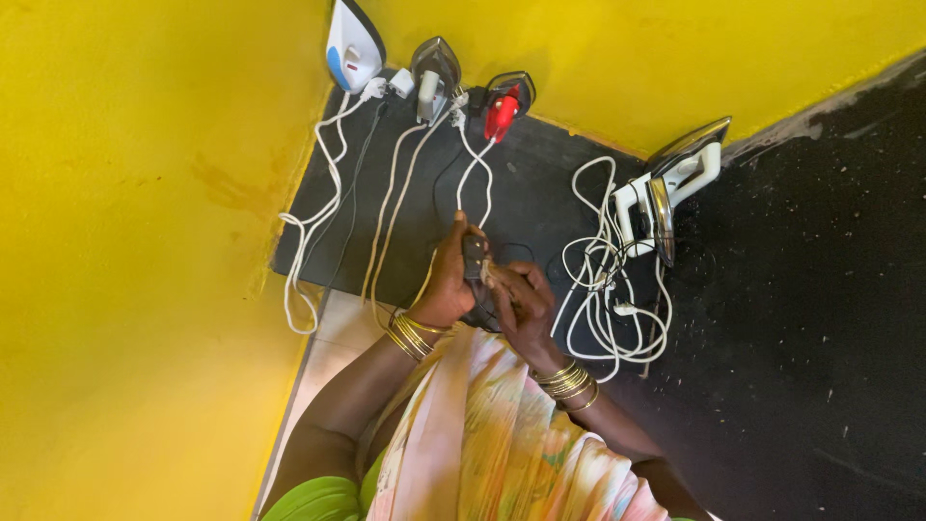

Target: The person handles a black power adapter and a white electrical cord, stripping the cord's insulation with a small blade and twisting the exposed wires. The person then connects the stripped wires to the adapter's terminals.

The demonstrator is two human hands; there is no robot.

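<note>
the left hand [446,285] is gripping a small dark plug [474,257] at frame centre, and the right hand [522,304] is pinching at its lower end, fingers curled. its white cord [475,174] is running up toward 12 o'clock to the red iron [503,108]. by my reading the plug work is underway, not finished; the loose cord bundle [606,289] at 3 o'clock is lying untouched.

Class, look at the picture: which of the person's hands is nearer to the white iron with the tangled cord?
Right. The right hand lies just beside the white iron and its cord; the left hand is farther off, beyond the right hand.
</note>
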